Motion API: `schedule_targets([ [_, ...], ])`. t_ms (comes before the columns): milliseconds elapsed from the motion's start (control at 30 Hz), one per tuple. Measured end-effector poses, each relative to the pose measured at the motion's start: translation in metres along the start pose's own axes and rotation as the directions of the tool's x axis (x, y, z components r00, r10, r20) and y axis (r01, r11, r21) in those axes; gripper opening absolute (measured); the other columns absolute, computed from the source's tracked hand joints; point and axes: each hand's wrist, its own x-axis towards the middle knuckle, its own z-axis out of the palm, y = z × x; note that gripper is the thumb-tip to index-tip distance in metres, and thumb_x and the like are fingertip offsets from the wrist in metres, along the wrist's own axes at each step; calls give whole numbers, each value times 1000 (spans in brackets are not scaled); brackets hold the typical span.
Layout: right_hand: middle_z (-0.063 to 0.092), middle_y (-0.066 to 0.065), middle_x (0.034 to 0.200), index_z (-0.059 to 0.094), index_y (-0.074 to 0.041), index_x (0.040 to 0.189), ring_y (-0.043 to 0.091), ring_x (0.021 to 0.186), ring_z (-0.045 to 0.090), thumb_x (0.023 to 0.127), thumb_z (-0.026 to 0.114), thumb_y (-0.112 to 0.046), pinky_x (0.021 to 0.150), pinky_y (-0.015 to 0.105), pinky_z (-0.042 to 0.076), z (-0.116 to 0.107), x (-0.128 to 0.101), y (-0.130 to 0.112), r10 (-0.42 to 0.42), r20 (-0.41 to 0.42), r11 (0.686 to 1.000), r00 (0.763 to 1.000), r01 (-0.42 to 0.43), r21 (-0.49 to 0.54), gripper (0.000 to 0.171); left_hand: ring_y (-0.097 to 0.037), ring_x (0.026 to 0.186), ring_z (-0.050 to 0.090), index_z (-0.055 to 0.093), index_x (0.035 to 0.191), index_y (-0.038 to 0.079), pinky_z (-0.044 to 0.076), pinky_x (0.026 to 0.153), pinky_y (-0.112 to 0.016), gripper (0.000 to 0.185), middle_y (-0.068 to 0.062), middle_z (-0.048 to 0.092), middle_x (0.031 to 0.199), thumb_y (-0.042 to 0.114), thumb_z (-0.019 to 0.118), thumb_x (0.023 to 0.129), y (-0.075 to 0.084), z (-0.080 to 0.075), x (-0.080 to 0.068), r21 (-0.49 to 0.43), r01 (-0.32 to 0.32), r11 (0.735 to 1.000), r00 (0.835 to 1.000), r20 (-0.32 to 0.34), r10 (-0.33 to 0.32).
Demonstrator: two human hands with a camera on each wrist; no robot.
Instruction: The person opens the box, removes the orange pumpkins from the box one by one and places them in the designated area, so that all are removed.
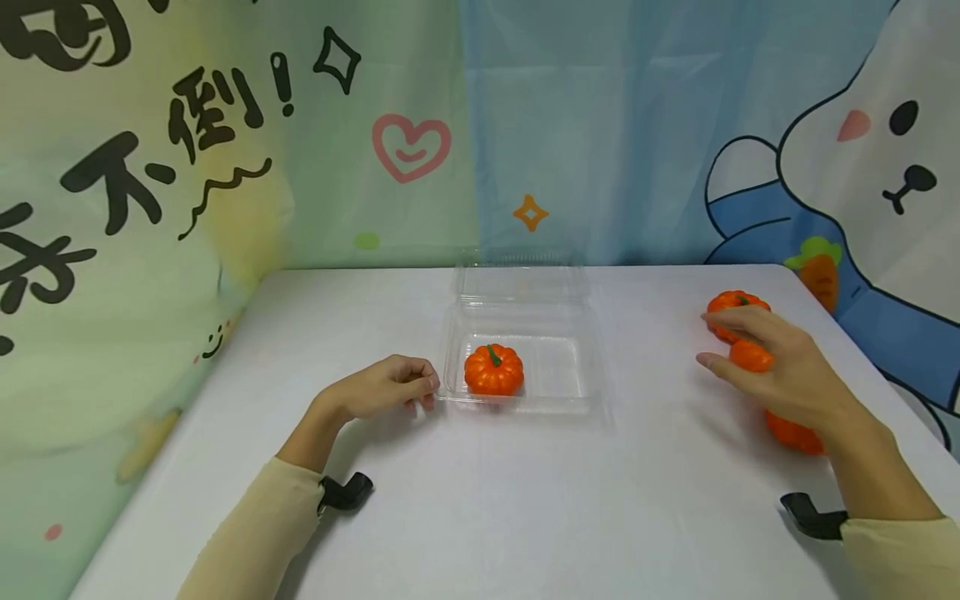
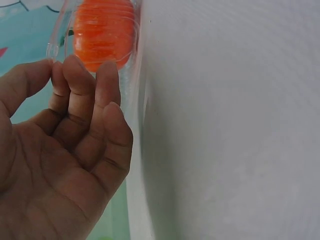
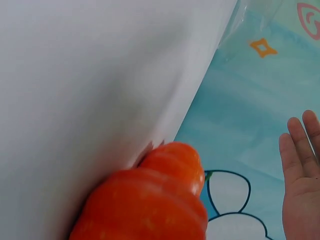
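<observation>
Clear clamshell tray (image 1: pixel 585 392), one pumpkin (image 1: pixel 493 370) inside.
Left hand (image 1: pixel 382 387), fingers curled, touches tray's left edge, grasping nothing. Right hand (image 1: pixel 780 367), fingers relaxed, hovers over three loose pumpkins (image 1: pixel 750 356) on the table (image 1: pixel 525 500).

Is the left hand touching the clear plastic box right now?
Touching. The head view shows the left hand with its fingertips at the left rim of the clear plastic box; the left wrist view shows fingertips against the clear rim.
</observation>
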Motion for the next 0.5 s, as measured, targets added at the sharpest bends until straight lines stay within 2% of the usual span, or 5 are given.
schedule_targets([
  [67, 63, 5, 132, 66, -17, 135, -12, 115, 43, 82, 87, -11, 108, 17, 39, 5, 3, -1, -50, -10, 999, 999, 50, -7, 57, -26, 91, 63, 63, 101, 0, 57, 79, -34, 22, -13, 68, 93, 18, 52, 107, 0, 0, 0, 3, 6, 1000, 1000, -3, -6],
  [133, 65, 6, 129, 67, -16, 134, -10, 112, 47, 80, 88, -7, 94, -1, 29, 10, 7, -3, -99, -22, 995, 995, 99, -14, 58, -26, 91, 63, 63, 101, 0, 57, 79, -34, 21, -13, 69, 93, 18, 53, 107, 0, 0, 0, 7, 11, 1000, 1000, -8, -11],
  [333, 66, 4, 126, 67, -12, 131, -11, 116, 49, 79, 87, -1, 98, -1, 33, 21, 17, -13, -183, -21, 982, 983, 183, 36, 57, -26, 90, 62, 63, 103, -1, 57, 79, -33, 23, -16, 69, 94, 18, 53, 107, 0, 1, 0, 0, 23, 1000, 1000, -8, -23],
  [433, 65, 4, 127, 67, -12, 131, -11, 118, 49, 79, 86, -2, 98, 0, 33, 26, 20, -17, -195, -1, 980, 981, 195, 38, 57, -26, 89, 62, 63, 103, -2, 57, 79, -33, 24, -17, 69, 94, 18, 52, 107, 0, 1, 0, 0, 21, 1000, 1000, -8, -21],
  [500, 65, 3, 129, 66, -13, 132, -6, 119, 51, 81, 86, -5, 98, -1, 32, 29, 23, -19, -189, 16, 982, 982, 189, 18, 56, -26, 90, 62, 63, 103, -2, 57, 79, -34, 23, -17, 68, 94, 18, 52, 107, 0, 0, -1, 2, 17, 1000, 1000, -8, -17],
])
